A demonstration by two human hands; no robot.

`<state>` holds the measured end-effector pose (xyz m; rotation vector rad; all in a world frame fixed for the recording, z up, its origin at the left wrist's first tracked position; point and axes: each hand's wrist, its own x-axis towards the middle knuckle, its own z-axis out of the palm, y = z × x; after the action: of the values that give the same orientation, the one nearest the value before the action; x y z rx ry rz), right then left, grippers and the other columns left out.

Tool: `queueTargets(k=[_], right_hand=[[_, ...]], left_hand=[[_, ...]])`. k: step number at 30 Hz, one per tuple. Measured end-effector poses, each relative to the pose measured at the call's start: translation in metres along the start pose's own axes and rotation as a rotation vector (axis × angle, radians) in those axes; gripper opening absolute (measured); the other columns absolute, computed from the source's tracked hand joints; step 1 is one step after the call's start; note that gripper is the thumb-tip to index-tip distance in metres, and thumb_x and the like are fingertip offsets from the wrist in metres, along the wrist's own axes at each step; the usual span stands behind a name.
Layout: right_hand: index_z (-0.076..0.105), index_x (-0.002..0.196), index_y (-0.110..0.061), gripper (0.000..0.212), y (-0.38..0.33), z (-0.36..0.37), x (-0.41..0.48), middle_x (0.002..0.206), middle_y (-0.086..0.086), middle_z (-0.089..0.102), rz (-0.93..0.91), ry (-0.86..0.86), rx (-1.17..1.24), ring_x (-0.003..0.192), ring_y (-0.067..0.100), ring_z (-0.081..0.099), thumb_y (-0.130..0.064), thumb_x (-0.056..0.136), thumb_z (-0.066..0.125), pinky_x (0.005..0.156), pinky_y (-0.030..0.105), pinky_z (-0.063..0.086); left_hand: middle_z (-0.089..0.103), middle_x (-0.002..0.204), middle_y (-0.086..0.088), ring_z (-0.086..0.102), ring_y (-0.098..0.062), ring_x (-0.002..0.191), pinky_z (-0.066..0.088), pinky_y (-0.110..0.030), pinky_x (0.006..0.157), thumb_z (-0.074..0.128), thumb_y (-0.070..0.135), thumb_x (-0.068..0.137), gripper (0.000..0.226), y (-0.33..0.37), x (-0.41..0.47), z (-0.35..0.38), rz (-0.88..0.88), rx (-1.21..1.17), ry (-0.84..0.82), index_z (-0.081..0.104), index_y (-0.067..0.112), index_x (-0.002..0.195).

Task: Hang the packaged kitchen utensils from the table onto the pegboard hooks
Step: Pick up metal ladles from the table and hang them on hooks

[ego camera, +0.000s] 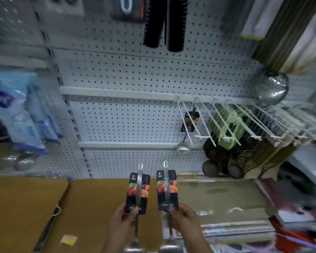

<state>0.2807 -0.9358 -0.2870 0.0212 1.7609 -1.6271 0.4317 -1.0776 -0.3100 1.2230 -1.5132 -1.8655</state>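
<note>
You are holding two packaged ladles upright, side by side, above the far edge of the table [98, 198] near its middle. Your left grip [125, 219] pinches the left ladle [137, 193] at the bottom of its printed card, fingers and thumb curled round card and handle together. Your right grip [182, 217] is clamped the same way on the right ladle [167, 190]. Both bowls hang low by the near edge, and both hanging slots [140, 166] point up at the pegboard [135, 70].

The white hooks [199, 117] stand off the board beyond the far right part of the table. The leftmost already carries a matching ladle [190, 123], and green packs [226, 128] fill hooks further right.

Here is where I think it can go wrong:

- You hold each ladle low, far from its slot. The top end is likely to wander as you reach, and the slot is narrow, so it could miss the hook tip and scrape past.
- With both hands full, neither can steady the other's ladle. If you thread both at once, one may slide off a tip while you watch the other.
- The card seems to sit loose round the handle. If you squeeze only the card, the handle could slip down through it.
- The hooks sit close together. A swinging bowl could knock the hung ladle or catch a neighbouring wire.

The picture is blurred, so I cannot tell which hooks are free at the tip.
</note>
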Motion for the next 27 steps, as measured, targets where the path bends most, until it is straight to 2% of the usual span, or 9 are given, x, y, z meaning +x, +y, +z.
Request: queueTargets(k=[4, 7, 9, 14, 19, 23, 27], right_hand=[[0.071, 0.099, 0.002, 0.011, -0.009, -0.009, -0.032, 0.09, 0.029, 0.073, -0.068, 0.015, -0.015, 0.083, 0.04, 0.071, -0.004, 0.09, 0.069, 0.086, 0.055, 0.058], [0.067, 0.103, 0.004, 0.019, -0.011, -0.016, -0.049, 0.091, 0.024, 0.075, -0.092, 0.021, 0.004, 0.088, 0.04, 0.073, -0.008, 0.089, 0.07, 0.089, 0.058, 0.056], [0.067, 0.1, 0.004, 0.016, -0.015, -0.023, -0.055, 0.09, 0.022, 0.076, -0.122, 0.065, 0.019, 0.085, 0.036, 0.073, -0.006, 0.088, 0.073, 0.09, 0.058, 0.056], [0.064, 0.104, 0.002, 0.016, -0.032, -0.039, -0.069, 0.094, 0.019, 0.077, -0.186, 0.068, 0.105, 0.092, 0.035, 0.075, -0.002, 0.089, 0.069, 0.088, 0.048, 0.059], [0.063, 0.108, 0.003, 0.021, -0.048, -0.065, -0.058, 0.098, 0.021, 0.076, -0.22, 0.094, 0.166, 0.093, 0.035, 0.075, -0.004, 0.089, 0.069, 0.085, 0.043, 0.057], [0.064, 0.106, 0.002, 0.018, -0.06, -0.085, -0.045, 0.097, 0.02, 0.076, -0.22, 0.082, 0.152, 0.09, 0.033, 0.075, -0.005, 0.09, 0.068, 0.089, 0.046, 0.057], [0.064, 0.105, 0.001, 0.014, -0.075, -0.097, -0.031, 0.094, 0.015, 0.077, -0.227, 0.052, 0.131, 0.091, 0.032, 0.075, -0.005, 0.092, 0.066, 0.09, 0.048, 0.058]], left_hand=[[0.077, 0.094, 0.001, 0.071, -0.022, 0.094, 0.059, -0.043, 0.082, 0.068, 0.017, 0.087, 0.019, 0.014, -0.02, 0.0, 0.072, 0.042, -0.052, 0.069, 0.021, 0.106], [0.077, 0.093, 0.0, 0.072, -0.019, 0.09, 0.059, -0.04, 0.079, 0.065, 0.014, 0.088, 0.018, 0.027, -0.031, -0.002, 0.143, 0.043, -0.085, 0.068, 0.019, 0.105], [0.077, 0.092, 0.0, 0.073, -0.02, 0.089, 0.059, -0.04, 0.078, 0.066, 0.016, 0.088, 0.017, 0.029, -0.037, -0.003, 0.161, 0.042, -0.083, 0.068, 0.018, 0.104], [0.077, 0.087, 0.001, 0.073, -0.019, 0.082, 0.059, -0.034, 0.072, 0.066, 0.012, 0.088, 0.013, 0.033, -0.05, 0.0, 0.174, 0.051, -0.074, 0.067, 0.016, 0.1], [0.076, 0.085, 0.001, 0.073, -0.015, 0.077, 0.058, -0.03, 0.066, 0.066, 0.01, 0.087, 0.013, 0.041, -0.053, 0.011, 0.198, 0.05, -0.049, 0.066, 0.017, 0.098], [0.076, 0.085, -0.002, 0.073, -0.02, 0.08, 0.059, -0.031, 0.067, 0.066, 0.009, 0.087, 0.012, 0.043, -0.054, 0.031, 0.218, 0.048, -0.017, 0.066, 0.015, 0.098], [0.076, 0.082, -0.001, 0.073, -0.017, 0.077, 0.058, -0.026, 0.06, 0.067, 0.007, 0.086, 0.014, 0.043, -0.06, 0.055, 0.223, 0.034, 0.008, 0.065, 0.015, 0.096]])
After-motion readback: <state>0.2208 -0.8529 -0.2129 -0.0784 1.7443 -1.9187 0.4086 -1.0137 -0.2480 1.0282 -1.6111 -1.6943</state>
